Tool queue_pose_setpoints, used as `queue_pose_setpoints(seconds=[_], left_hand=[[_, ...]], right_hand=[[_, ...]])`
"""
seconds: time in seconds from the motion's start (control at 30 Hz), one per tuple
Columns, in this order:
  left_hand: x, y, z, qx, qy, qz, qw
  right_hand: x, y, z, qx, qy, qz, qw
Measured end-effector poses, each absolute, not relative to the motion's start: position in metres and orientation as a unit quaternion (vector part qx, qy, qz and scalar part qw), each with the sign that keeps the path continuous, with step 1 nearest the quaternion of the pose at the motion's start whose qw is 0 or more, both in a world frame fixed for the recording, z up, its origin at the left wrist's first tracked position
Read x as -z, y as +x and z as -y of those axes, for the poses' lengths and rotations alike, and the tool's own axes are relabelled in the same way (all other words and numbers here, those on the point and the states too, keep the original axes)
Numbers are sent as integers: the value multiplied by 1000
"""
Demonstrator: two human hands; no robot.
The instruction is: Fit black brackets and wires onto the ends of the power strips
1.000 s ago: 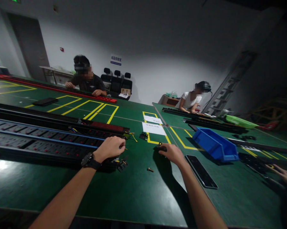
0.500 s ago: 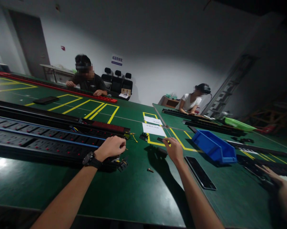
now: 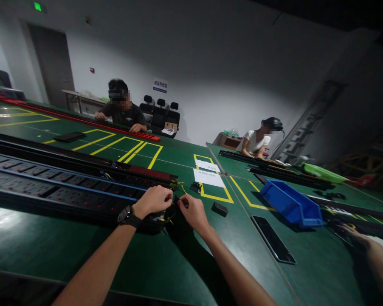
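My left hand, with a watch on the wrist, is closed above the right end of a long black socket strip. What its fingers hold is hidden. My right hand pinches a small dark flat piece close beside the left fingertips. Yellow-green wires stick out at the end of the dark housing behind. A small black fitting and a black block lie on the green table past my right hand.
A blue bin and a phone lie to the right. White paper sheets rest near yellow tape lines. At the right edge a co-worker's hand is near dark parts. Two people sit across the table, near a red strip and black strips.
My right hand has moved left with the small dark piece, up to my left hand. The loose screw-like part on the table is now out of sight. The view has shifted slightly.
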State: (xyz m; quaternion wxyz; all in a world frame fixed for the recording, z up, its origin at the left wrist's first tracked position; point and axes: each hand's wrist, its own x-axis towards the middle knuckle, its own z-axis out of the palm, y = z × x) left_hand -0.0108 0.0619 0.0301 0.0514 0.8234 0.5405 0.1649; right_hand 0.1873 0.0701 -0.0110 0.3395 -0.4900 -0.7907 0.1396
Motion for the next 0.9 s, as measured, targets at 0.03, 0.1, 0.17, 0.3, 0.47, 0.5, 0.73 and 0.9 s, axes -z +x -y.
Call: queue_pose_setpoints(seconds=[0.03, 0.1, 0.17, 0.3, 0.47, 0.5, 0.73, 0.9], left_hand=[[-30, -11, -62, -165, 823, -541, 51], [-29, -11, -63, -167, 823, -540, 52], [-28, -12, -63, -167, 822, -541, 57], [-28, -12, -64, -166, 820, -544, 60], [-30, -10, -62, -163, 822, -543, 52], [-30, -10, -62, -163, 822, -544, 51], [-33, -7, -60, -163, 805, -568, 53], [-28, -6, -61, -153, 793, -589, 24]], right_hand=[[12, 186, -69, -163, -481, 788, 348], [13, 185, -66, -205, -467, 779, 364], [15, 184, -64, -237, -459, 770, 374], [22, 181, -65, -321, -453, 730, 399], [35, 180, -70, -426, -442, 675, 409], [36, 180, -70, -443, -440, 667, 407], [27, 177, -62, -570, -397, 603, 393], [27, 179, -58, -607, -379, 582, 386]])
